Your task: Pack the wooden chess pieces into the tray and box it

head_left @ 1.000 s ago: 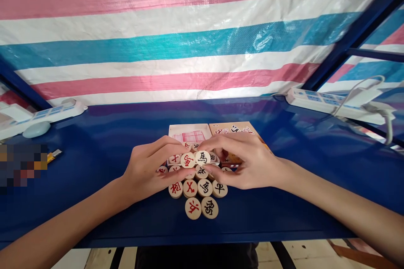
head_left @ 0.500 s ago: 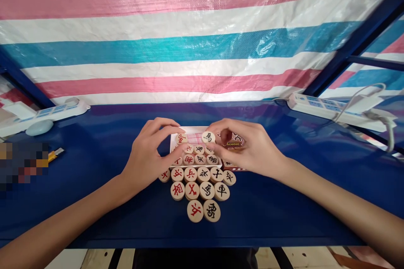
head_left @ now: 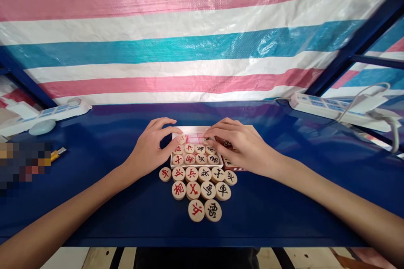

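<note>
Frame centre: my left fingers (head_left: 170, 149) at red piece (head_left: 182, 139), back-left of box (head_left: 195, 128); my right fingers (head_left: 221, 135) over black piece (head_left: 206, 139). Cannot tell if either grips. Gap between pieces. Counter (head_left: 132, 222) edge: lower frame.

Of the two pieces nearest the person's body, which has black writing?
The right piece. Its mark is black, while the left piece beside it carries a red one.

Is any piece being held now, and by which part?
Gripping cannot be told: the left hand is by the rim of a red piece, the right hand by a black piece.
</note>
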Available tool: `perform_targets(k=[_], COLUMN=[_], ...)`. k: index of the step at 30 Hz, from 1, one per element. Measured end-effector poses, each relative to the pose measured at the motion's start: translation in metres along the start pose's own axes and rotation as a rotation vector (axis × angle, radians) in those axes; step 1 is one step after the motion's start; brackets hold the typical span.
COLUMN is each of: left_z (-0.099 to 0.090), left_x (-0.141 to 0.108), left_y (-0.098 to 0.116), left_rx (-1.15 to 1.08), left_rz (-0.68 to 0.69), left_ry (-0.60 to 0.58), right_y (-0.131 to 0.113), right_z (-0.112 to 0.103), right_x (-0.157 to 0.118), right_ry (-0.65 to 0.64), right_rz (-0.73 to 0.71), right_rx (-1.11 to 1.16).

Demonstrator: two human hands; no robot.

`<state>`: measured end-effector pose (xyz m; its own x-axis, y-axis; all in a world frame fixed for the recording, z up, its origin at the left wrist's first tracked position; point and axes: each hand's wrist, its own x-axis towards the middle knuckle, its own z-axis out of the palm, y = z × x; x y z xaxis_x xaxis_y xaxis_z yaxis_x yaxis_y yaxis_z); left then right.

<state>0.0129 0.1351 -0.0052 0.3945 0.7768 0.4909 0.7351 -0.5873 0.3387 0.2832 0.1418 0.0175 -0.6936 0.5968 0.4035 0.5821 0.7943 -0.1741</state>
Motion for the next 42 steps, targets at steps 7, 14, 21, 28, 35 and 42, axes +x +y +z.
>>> perform_targets(k=[7,14,21,28,35,42], left_z=[-0.002,-0.001,-0.001,-0.006,-0.042,-0.042], left_x=[-0.002,-0.004,-0.006,-0.003,-0.021,-0.087], left_y=[0.007,0.007,0.007,0.011,0.044,0.049], left_rx=[0.037,0.021,0.040,-0.021,-0.126,0.214], left_rz=[0.089,0.046,0.025,0.047,0.019,0.016], left_ry=[0.003,0.006,-0.024,0.110,0.206,0.118], right_y=[-0.004,-0.003,-0.006,-0.006,-0.044,-0.068], right_z=[-0.004,-0.002,-0.003,-0.004,-0.023,-0.015], right_x=[0.001,0.000,-0.001,-0.001,-0.011,-0.079], right_ry=[-0.019,-0.019,-0.058,0.001,0.132,0.359], right_rz=[0.025,0.047,0.042,0.015,-0.085,-0.009], right_rx=[0.067,0.070,0.074,0.050,-0.016,-0.197])
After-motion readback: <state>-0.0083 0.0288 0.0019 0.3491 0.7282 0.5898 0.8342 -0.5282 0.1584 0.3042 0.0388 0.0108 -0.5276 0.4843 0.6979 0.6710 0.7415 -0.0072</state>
